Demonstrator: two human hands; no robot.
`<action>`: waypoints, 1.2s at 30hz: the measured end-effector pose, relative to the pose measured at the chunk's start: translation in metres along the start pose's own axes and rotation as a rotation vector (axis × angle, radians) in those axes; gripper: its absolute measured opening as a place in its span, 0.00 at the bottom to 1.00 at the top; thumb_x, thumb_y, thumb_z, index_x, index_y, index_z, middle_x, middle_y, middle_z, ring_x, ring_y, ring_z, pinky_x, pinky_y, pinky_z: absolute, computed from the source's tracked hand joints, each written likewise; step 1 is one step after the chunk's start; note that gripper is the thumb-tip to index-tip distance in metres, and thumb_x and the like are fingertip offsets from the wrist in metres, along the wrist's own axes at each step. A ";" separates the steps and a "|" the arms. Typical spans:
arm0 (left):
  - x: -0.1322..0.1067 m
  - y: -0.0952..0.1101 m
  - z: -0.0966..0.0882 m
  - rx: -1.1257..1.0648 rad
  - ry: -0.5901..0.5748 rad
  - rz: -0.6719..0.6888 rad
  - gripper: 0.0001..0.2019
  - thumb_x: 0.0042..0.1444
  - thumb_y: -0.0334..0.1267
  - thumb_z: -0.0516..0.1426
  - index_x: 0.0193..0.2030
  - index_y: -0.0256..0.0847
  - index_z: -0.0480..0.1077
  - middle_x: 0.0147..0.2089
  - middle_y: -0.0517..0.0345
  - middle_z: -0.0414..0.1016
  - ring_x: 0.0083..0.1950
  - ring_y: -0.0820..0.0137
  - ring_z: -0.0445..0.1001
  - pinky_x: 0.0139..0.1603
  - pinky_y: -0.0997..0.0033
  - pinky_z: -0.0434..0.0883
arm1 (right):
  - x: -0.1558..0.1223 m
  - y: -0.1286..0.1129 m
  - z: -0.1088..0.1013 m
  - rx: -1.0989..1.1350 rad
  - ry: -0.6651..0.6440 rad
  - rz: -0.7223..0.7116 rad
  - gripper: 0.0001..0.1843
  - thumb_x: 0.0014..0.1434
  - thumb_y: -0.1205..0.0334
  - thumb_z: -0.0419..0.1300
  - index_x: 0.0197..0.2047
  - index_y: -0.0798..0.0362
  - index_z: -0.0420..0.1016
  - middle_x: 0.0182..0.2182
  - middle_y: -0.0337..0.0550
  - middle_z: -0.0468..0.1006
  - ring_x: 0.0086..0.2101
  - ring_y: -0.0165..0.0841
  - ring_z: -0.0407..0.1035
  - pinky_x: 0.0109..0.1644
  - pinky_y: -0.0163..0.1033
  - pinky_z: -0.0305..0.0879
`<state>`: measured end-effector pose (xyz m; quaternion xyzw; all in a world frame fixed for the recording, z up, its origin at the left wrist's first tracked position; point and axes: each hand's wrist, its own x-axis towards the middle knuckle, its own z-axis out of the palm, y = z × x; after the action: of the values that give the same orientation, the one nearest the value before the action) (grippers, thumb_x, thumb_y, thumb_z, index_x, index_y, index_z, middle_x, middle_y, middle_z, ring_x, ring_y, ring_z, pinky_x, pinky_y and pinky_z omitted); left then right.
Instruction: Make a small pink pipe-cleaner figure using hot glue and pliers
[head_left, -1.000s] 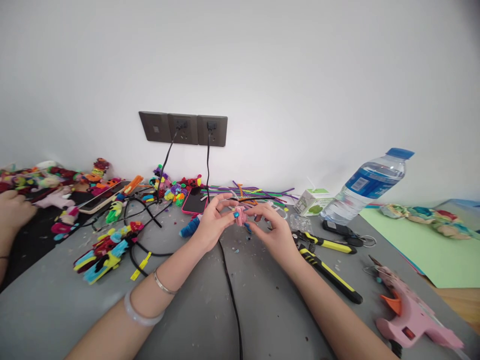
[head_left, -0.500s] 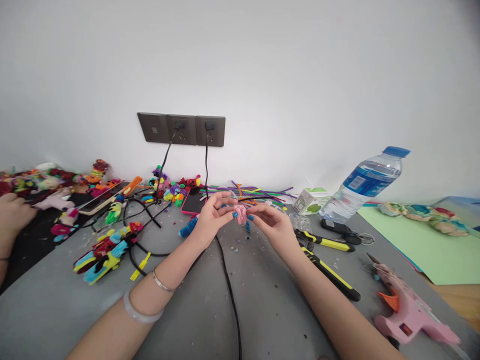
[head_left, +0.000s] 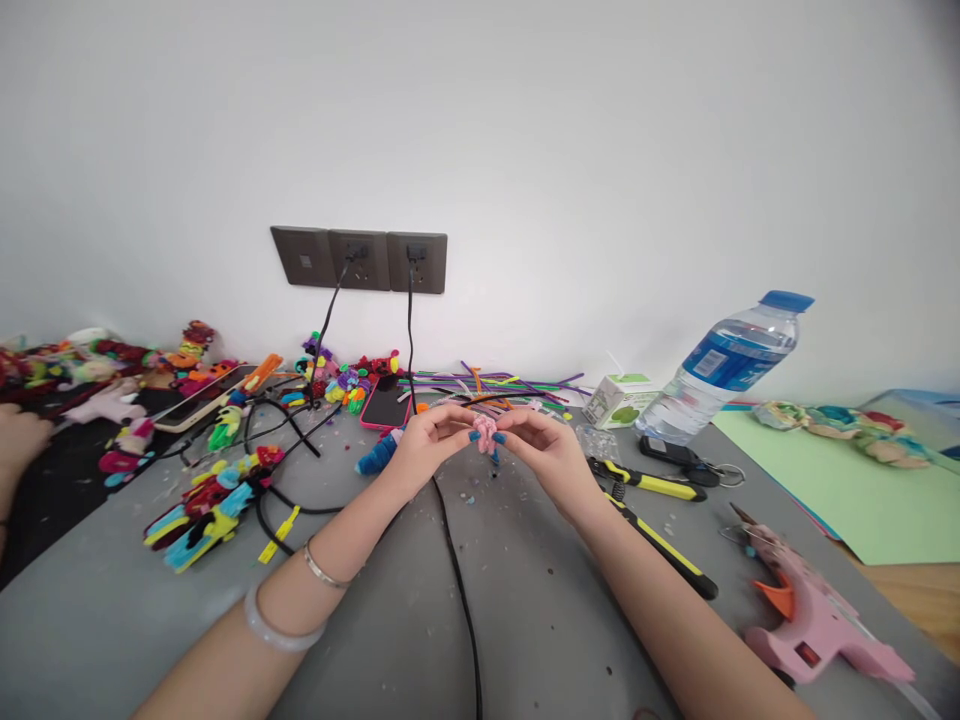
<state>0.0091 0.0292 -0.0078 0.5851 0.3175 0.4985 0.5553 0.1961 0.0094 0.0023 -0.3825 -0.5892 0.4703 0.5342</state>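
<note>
A small pink fuzzy piece, apparently bent pipe cleaner (head_left: 485,436), is pinched between my two hands above the grey table (head_left: 390,620). My left hand (head_left: 431,448) grips its left side with thumb and fingers. On its right side, my right hand (head_left: 544,452) holds it the same way. My fingertips partly cover the piece, so its full shape is hidden. A blue fuzzy roll (head_left: 377,455) lies just left of my left hand. Behind my hands, loose pipe cleaners (head_left: 517,384) in several colours are spread along the wall.
Wire strippers (head_left: 660,530), a key fob (head_left: 667,452), a tilted water bottle (head_left: 720,365) and a pink glue gun (head_left: 817,620) lie right. A drink carton (head_left: 619,400) stands behind. Black cables (head_left: 457,570), a phone (head_left: 386,402) and fuzzy figures (head_left: 206,510) lie left. Another person's hand (head_left: 21,440) is far left.
Both my hands have closed in around the pink piece, thumbs now nearer each other, and the piece has turned slightly. The other person's hand has moved a little left.
</note>
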 end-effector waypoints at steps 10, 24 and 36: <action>-0.002 0.004 0.002 -0.040 0.009 0.012 0.15 0.49 0.43 0.68 0.40 0.38 0.75 0.42 0.51 0.79 0.44 0.66 0.77 0.48 0.66 0.73 | -0.001 -0.002 0.001 0.036 -0.038 0.043 0.17 0.51 0.52 0.70 0.41 0.52 0.78 0.38 0.46 0.82 0.40 0.37 0.77 0.47 0.45 0.74; -0.003 0.008 0.005 -0.028 0.003 0.040 0.14 0.47 0.45 0.68 0.31 0.37 0.72 0.34 0.56 0.75 0.37 0.70 0.75 0.43 0.70 0.72 | -0.002 -0.002 0.001 0.050 -0.147 0.051 0.14 0.56 0.50 0.66 0.41 0.50 0.79 0.33 0.42 0.82 0.34 0.35 0.76 0.44 0.44 0.73; -0.003 0.008 0.006 -0.022 -0.004 0.022 0.14 0.47 0.44 0.68 0.32 0.38 0.72 0.34 0.56 0.77 0.36 0.69 0.76 0.42 0.69 0.73 | -0.002 -0.005 0.004 0.014 -0.118 0.041 0.15 0.54 0.47 0.67 0.37 0.50 0.77 0.30 0.42 0.81 0.31 0.35 0.75 0.41 0.44 0.74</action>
<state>0.0121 0.0231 0.0001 0.5834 0.3045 0.5067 0.5569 0.1922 0.0056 0.0065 -0.3623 -0.6086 0.5069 0.4913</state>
